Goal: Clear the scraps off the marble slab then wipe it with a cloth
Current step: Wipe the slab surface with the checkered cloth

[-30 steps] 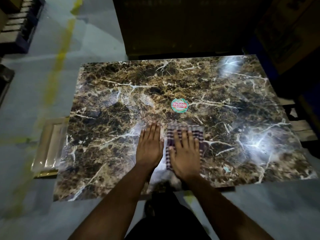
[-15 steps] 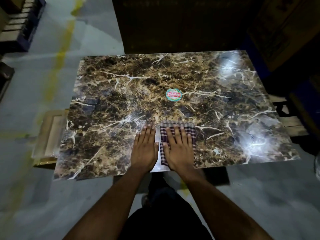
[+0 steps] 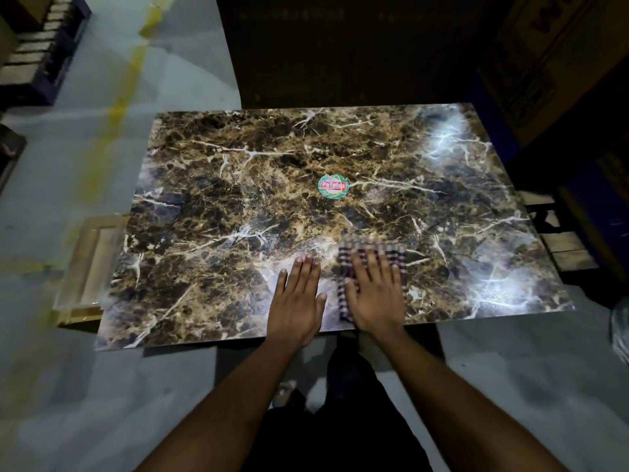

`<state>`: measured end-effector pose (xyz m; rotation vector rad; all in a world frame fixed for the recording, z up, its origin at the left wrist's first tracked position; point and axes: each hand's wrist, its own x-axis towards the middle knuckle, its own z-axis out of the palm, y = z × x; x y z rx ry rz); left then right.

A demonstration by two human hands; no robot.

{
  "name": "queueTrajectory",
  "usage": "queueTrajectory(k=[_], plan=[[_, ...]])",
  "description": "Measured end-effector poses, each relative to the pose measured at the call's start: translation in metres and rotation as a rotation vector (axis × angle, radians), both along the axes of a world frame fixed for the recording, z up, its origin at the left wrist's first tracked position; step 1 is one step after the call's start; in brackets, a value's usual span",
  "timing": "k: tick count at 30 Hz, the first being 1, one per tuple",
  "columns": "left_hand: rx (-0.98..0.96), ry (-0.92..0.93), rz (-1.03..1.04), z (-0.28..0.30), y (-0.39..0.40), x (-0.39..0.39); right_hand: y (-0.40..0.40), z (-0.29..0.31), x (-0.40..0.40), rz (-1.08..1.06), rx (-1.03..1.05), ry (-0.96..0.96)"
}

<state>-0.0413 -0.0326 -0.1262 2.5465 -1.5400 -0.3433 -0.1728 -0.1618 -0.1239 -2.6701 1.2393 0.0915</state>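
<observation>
Both hands flat, fingers straight, near marble slab (image 3: 238, 206) front edge below round sticker (image 3: 333, 187): right hand (image 3: 374, 294) pressing checked cloth (image 3: 396, 253), left hand (image 3: 296, 301) bare beside it.

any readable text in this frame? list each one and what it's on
"Patelsa": as best it reads, white letters on a red band across the round sticker stuck on the marble slab.
Dark print on the cardboard box at the upper right: too dark and cut off to read.
No text on the checked cloth under the right hand, nor by the left hand.
</observation>
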Motion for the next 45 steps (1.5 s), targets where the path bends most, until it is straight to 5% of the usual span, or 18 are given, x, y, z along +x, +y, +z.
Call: queueTrajectory(k=[4, 11, 18, 25, 31, 37, 41, 45], plan=[[-0.003, 0.034, 0.027, 0.002, -0.024, -0.003, -0.024, 0.000, -0.032, -0.198, -0.068, -0.019], [-0.016, 0.016, 0.053, -0.001, -0.070, 0.014, -0.031, -0.007, 0.010, -0.022, -0.006, -0.054], [-0.013, 0.042, 0.109, 0.001, -0.103, 0.040, -0.065, 0.000, 0.004, -0.256, -0.051, -0.039], [-0.008, -0.006, 0.098, 0.000, -0.132, 0.050, -0.113, -0.003, 0.064, -0.014, 0.012, -0.059], [-0.004, 0.012, 0.109, -0.002, -0.158, 0.064, -0.137, 0.001, 0.055, -0.167, -0.020, -0.042], [-0.042, 0.069, 0.164, 0.003, -0.211, 0.085, -0.171, -0.005, 0.109, 0.048, 0.019, -0.071], [-0.044, 0.039, 0.139, 0.004, -0.224, 0.101, -0.234, -0.007, 0.113, -0.084, 0.032, -0.013], [-0.044, 0.049, 0.181, 0.003, -0.235, 0.106, -0.212, 0.002, 0.105, -0.098, 0.018, -0.044]])
